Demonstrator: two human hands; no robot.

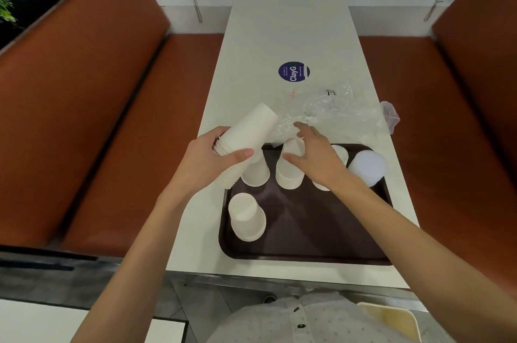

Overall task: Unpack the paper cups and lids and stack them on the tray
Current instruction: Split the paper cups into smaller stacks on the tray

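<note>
Left hand curled closed, thumb stretched across the front, forearm raised. Right hand reached forward, fingers spread loosely, palm down.

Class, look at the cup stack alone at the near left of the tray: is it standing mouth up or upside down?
Upside down. The cup stack shows its closed, narrower base on top, and its wider rims rest on the tray.

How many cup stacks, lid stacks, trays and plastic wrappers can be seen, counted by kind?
Cup stacks: 5 (one held in the left hand at; four on the tray:)
Lid stacks: 1
Trays: 1
Plastic wrappers: 1
Total: 8
</note>
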